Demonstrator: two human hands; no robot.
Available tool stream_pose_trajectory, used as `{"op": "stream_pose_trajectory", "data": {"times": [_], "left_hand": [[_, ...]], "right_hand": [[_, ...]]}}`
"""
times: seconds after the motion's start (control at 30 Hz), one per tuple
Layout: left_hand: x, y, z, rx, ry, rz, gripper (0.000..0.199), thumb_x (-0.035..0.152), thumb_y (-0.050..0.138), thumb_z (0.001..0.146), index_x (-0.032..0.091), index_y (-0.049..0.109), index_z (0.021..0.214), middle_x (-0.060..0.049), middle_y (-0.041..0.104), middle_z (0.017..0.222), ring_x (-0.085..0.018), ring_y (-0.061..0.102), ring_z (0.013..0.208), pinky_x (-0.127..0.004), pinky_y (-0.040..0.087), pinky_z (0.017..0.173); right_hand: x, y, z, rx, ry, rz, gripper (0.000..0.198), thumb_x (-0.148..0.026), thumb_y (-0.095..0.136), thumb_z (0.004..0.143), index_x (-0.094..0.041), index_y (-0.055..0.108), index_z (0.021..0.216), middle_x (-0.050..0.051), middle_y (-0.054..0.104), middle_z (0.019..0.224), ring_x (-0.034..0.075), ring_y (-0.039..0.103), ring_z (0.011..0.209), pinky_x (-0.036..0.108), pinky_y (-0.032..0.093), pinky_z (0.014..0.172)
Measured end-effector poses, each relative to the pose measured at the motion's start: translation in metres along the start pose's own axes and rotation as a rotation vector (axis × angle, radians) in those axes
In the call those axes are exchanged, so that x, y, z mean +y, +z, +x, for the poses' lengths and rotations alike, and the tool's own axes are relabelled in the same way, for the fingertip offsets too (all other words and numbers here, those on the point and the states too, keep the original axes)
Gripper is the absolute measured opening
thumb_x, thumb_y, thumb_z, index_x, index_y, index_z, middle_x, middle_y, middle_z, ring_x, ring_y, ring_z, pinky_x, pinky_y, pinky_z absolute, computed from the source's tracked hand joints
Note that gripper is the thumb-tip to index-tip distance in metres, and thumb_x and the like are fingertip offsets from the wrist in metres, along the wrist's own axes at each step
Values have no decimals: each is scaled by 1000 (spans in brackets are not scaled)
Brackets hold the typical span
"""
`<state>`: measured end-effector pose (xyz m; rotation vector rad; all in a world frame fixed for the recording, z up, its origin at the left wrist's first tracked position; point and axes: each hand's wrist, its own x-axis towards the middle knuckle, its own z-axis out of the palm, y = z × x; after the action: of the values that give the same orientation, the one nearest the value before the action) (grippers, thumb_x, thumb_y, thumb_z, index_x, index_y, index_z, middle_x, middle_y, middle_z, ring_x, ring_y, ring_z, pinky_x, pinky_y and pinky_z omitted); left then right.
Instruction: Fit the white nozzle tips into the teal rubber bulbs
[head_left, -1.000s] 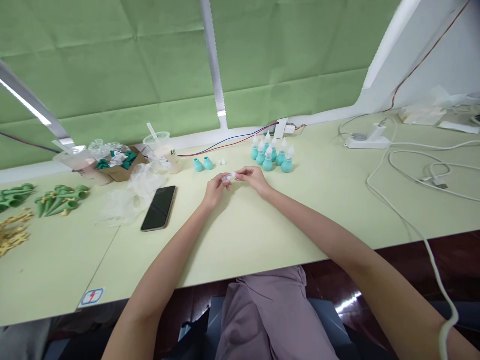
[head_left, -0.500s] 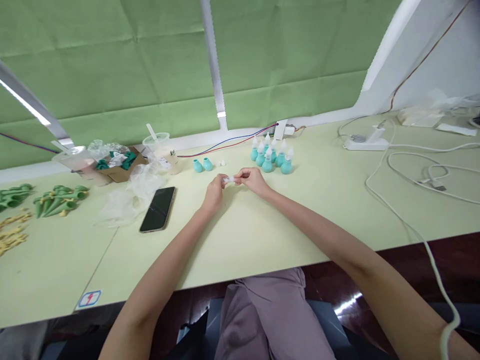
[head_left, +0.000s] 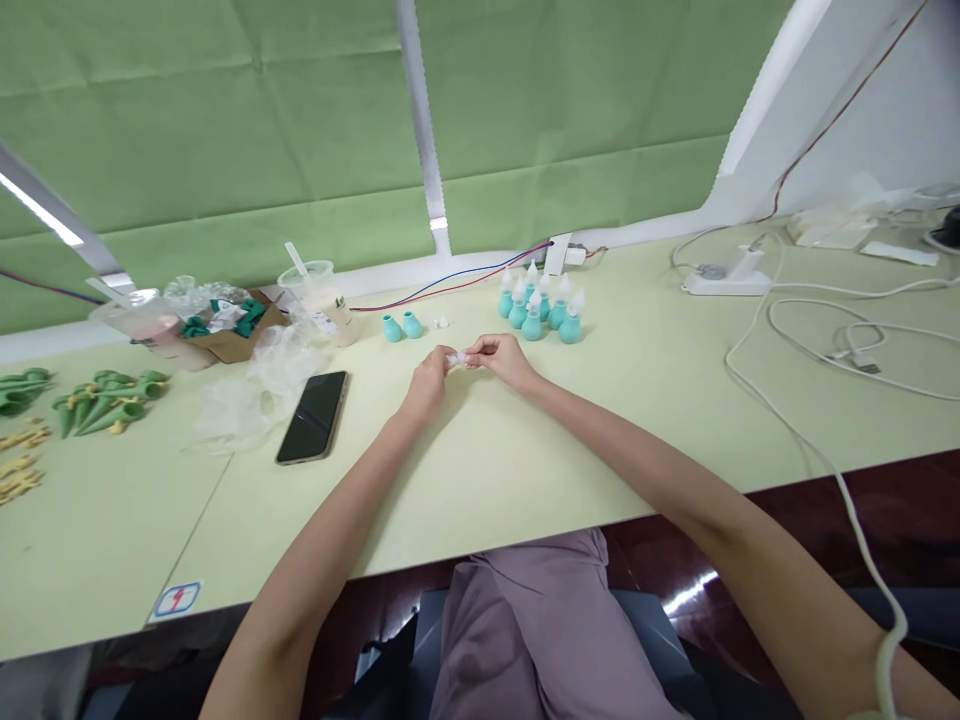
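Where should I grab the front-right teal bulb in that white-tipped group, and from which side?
Probably around its rounded teal body, coming from the right: neighbouring bulbs stand to its left. It stands upright, and its white tip is narrower, so likely harder to hold.

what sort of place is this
Probably a small-parts workbench: turquoise bulb-shaped bottles with whitish pointed tops, piled green cone-shaped pieces and a white plastic power strip share the pale yellow-green tabletop.
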<state>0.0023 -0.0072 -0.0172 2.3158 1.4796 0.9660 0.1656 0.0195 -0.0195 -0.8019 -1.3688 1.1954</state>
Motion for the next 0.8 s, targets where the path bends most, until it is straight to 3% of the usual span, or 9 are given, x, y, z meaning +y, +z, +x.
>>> {"op": "stream_pose_trajectory", "data": {"times": [0.3,0.5,0.67,0.73,0.8], "left_hand": [[-1,0,1,-46,34,2,22,19,33,88,18,49,103,-6,60,96,-14,55,83,-26,41,73],[8,-11,1,-113,139,23,27,25,32,91,19,45,115,-8,59,110,-17,57,96,-28,42,82],[-5,-9,-5,-191,154,215,37,32,36,91,18,37,126,-10,59,105,-21,59,92,-35,39,87],[-17,-9,-3,-140,125,194,45,39,38,90,17,34,129,-8,59,100,-21,58,93,-37,39,88],[-34,-11,4,13,67,141,43,40,37,90,19,35,127,-7,57,100,-20,56,94,-37,39,89]], "right_hand": [[5,-3,-1,-33,118,88,35,-36,84,44,-15,64,63,0,66,66,12,62,59,30,55,70],[5,-5,-2,-200,193,203,34,-39,72,69,-19,65,95,1,69,83,12,66,73,28,54,77],[11,-7,-4,-300,358,180,23,-31,66,77,-14,66,92,7,71,83,14,67,75,26,53,78],[11,-7,-5,-286,351,165,20,-28,64,79,-14,66,93,7,71,85,13,67,73,24,54,74],[9,-6,-5,-252,339,172,18,-26,61,81,-15,66,94,6,71,87,12,67,72,22,53,71]]}}
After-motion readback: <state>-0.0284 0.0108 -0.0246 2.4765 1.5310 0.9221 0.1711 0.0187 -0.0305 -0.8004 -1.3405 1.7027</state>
